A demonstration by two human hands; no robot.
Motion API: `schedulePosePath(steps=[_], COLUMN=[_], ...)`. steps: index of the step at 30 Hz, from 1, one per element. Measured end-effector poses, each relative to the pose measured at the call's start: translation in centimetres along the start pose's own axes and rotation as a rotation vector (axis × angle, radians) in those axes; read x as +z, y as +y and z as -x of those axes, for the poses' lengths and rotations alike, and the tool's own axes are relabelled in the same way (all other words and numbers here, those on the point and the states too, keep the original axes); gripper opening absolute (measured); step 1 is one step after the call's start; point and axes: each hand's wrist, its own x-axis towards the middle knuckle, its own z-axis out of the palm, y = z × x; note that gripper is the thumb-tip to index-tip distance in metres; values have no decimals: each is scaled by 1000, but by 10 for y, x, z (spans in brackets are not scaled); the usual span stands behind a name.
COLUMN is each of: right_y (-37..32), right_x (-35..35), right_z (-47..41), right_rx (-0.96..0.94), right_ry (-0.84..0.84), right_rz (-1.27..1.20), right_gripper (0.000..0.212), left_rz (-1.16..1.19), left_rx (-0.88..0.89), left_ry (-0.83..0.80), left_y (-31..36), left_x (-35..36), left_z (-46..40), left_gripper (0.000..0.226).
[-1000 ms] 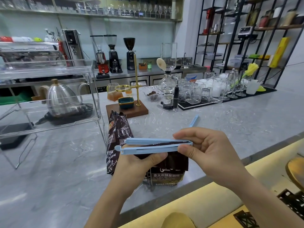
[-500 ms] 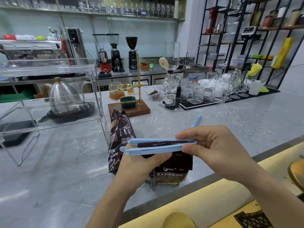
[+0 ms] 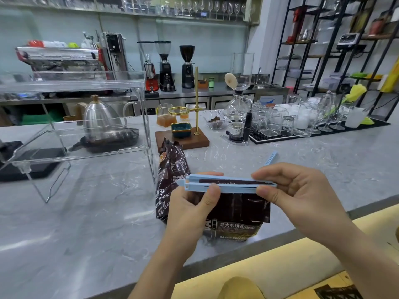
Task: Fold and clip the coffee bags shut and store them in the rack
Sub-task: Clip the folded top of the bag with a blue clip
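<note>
Left hand [image 3: 190,210]: supports the near dark brown foil coffee bag [image 3: 237,212] from the left; thumb [image 3: 210,194] is pressed on the front of the long pale blue plastic sealing clip [image 3: 228,184], other fingers curled behind, hidden. Judged purpose: steady the bag while the clip closes.
Right hand [image 3: 302,197]: pinches the clip's right end between forefinger above and thumb below, remaining fingers loosely curled. Judged purpose: squeeze the free end to latch it.
Clip: lies level across the bag's folded top; a dark strip of foil shows between its two bars, so full closure cannot be confirmed.
Near bag: stands upright at the front edge of the grey marble-patterned counter [image 3: 86,212], crinkled and glossy, printed label facing the camera.
Second bag [image 3: 170,169]: same dark foil, just behind and left, top crumpled and unclipped.
Spare clip [image 3: 271,158]: pale blue, on the counter beyond the right hand.
Clear acrylic two-tier rack [image 3: 86,117]: to the left; no bag visible in it.
Progress: first bag at clipping step; storing outstanding.
</note>
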Motion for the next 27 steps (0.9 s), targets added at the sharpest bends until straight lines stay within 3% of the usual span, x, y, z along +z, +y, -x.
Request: schedulePosePath(steps=[3,11,27], right_y=[0,-1,-2], right_x=[0,2,4], right_z=[0,-1,0], right_rx=[6,10,45], right_ry=[5,4,9], right_rz=[-11,6,2], right_gripper=[22,20,20], left_rz=[97,123,164], left_rx=[1,10,40], left_ry=[53,105,91], left_y=[-3,0,-4], left_x=[-2,-4,-11], left_z=[-1,-2,-9], left_gripper=[57,11,5])
